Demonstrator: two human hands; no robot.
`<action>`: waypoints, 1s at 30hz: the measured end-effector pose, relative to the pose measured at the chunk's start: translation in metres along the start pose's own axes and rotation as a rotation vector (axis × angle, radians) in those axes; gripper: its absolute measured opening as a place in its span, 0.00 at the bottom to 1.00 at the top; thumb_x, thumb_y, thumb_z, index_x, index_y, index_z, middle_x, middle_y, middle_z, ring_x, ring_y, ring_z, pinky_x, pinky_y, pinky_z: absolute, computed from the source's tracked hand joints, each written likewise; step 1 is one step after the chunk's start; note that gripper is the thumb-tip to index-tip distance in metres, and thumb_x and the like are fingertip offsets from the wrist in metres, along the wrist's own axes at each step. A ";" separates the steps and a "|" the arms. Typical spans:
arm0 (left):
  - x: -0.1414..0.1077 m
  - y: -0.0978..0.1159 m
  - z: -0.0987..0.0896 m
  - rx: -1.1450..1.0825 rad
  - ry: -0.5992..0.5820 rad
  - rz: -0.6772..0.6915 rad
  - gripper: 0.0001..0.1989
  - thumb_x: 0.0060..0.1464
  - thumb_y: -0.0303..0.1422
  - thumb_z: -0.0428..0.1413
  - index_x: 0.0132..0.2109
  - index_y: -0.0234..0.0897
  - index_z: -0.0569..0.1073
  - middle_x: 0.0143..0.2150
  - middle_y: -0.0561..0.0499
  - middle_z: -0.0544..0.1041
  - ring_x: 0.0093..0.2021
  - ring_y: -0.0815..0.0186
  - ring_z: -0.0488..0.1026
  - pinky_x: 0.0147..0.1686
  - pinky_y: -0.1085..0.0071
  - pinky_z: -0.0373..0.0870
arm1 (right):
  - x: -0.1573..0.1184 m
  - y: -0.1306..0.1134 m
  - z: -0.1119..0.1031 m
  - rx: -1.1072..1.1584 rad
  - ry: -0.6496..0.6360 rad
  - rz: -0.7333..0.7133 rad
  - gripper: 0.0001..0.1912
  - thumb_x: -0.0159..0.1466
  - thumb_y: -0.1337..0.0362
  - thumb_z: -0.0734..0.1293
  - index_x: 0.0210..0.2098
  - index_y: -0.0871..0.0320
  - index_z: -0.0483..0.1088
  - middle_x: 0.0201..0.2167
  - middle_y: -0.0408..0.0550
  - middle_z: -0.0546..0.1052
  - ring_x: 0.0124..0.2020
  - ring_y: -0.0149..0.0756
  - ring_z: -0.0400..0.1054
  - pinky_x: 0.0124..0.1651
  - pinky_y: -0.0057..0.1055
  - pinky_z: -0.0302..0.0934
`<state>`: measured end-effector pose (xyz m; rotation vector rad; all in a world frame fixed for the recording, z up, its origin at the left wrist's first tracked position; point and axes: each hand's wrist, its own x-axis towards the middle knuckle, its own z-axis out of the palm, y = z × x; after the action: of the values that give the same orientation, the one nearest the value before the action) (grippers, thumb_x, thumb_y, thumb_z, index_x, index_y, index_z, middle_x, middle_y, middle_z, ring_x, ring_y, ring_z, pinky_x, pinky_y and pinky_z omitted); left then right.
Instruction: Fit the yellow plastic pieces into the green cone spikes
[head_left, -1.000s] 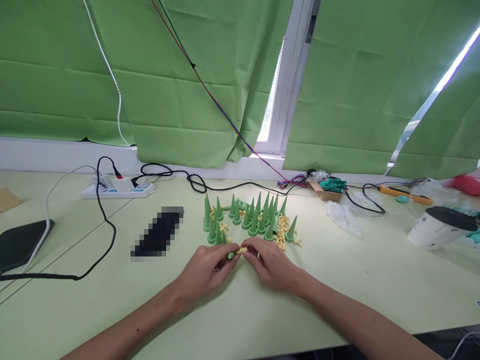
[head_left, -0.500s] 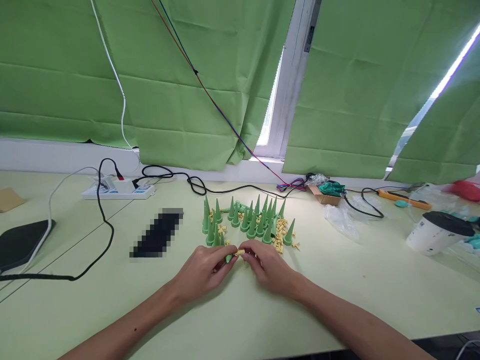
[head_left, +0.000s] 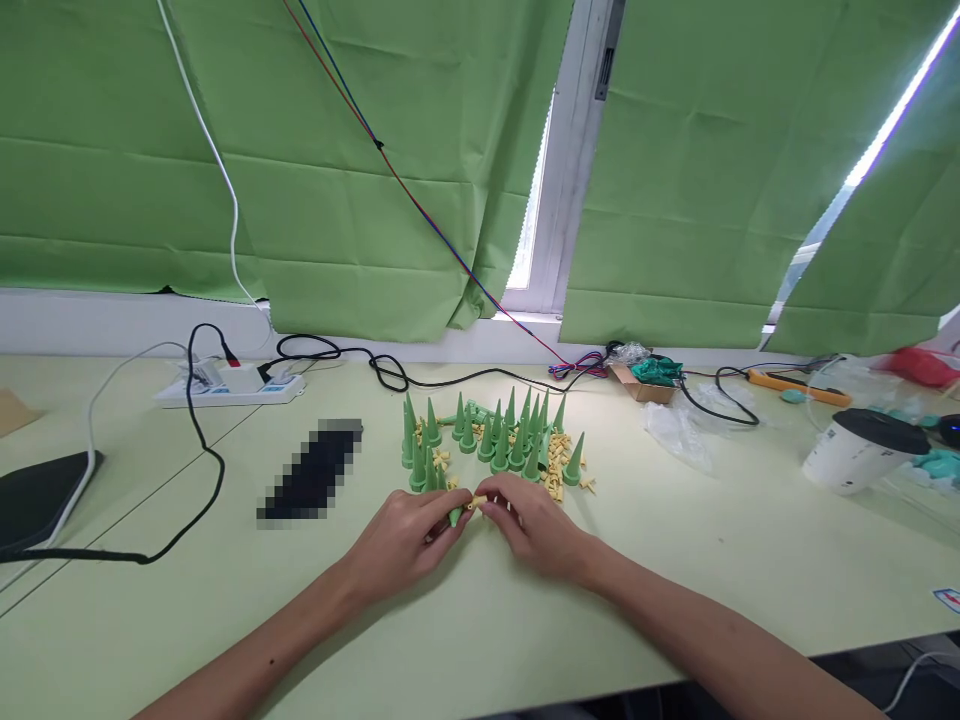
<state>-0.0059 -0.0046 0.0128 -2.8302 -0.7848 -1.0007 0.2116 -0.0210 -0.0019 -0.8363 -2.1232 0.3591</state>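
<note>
My left hand point(head_left: 409, 530) is closed on a small green cone point(head_left: 455, 516), whose tip pokes out from between the fingers. In my right hand point(head_left: 536, 525), thumb and fingers pinch a small yellow tubular piece point(head_left: 478, 502). The yellow piece sits between both sets of fingertips; whether it touches the cone I cannot tell. Just beyond the hands, several green cones with round bases point(head_left: 500, 450) stand upright on the table. Loose yellow pieces point(head_left: 556, 462) lie heaped among them and to their right.
A pale table point(head_left: 420, 650) carries a blurred black object point(head_left: 315, 470) on the left and a white power strip point(head_left: 232, 385) behind it. Black cable point(head_left: 465, 378) runs along the back. Rightward are a small cardboard box point(head_left: 643, 382), clear plastic bags point(head_left: 679, 435) and a black-lidded white cup point(head_left: 862, 450).
The view has shifted slightly. Both hands stay together in nearly the same pose, still holding the green cone and the yellow piece.
</note>
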 end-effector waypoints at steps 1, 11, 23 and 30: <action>0.000 0.000 0.000 0.007 0.004 0.002 0.07 0.66 0.30 0.51 0.48 0.37 0.72 0.31 0.55 0.81 0.19 0.72 0.69 0.25 0.74 0.60 | 0.000 0.001 0.000 0.000 -0.002 -0.008 0.08 0.73 0.67 0.57 0.46 0.57 0.67 0.39 0.49 0.75 0.38 0.36 0.69 0.40 0.31 0.62; -0.001 0.000 -0.001 0.027 0.004 -0.004 0.09 0.66 0.30 0.50 0.50 0.38 0.72 0.29 0.55 0.80 0.19 0.72 0.70 0.24 0.74 0.61 | 0.000 0.008 0.002 -0.018 -0.029 -0.040 0.10 0.74 0.66 0.55 0.49 0.56 0.66 0.42 0.51 0.76 0.41 0.38 0.69 0.42 0.33 0.63; -0.002 -0.001 0.000 0.026 0.020 0.011 0.09 0.66 0.28 0.50 0.50 0.37 0.71 0.31 0.54 0.81 0.19 0.72 0.70 0.24 0.73 0.60 | 0.002 0.010 0.003 -0.024 -0.021 -0.060 0.09 0.73 0.67 0.56 0.47 0.57 0.67 0.41 0.51 0.76 0.40 0.37 0.70 0.42 0.32 0.64; -0.002 0.002 0.000 0.031 0.002 0.000 0.09 0.66 0.29 0.49 0.49 0.37 0.72 0.31 0.53 0.81 0.19 0.72 0.71 0.24 0.74 0.62 | 0.003 0.007 -0.001 -0.044 -0.043 -0.036 0.09 0.73 0.66 0.56 0.44 0.57 0.67 0.38 0.50 0.76 0.37 0.37 0.70 0.40 0.31 0.63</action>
<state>-0.0065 -0.0068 0.0120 -2.8025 -0.7927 -0.9822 0.2136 -0.0134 -0.0031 -0.8209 -2.1906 0.3148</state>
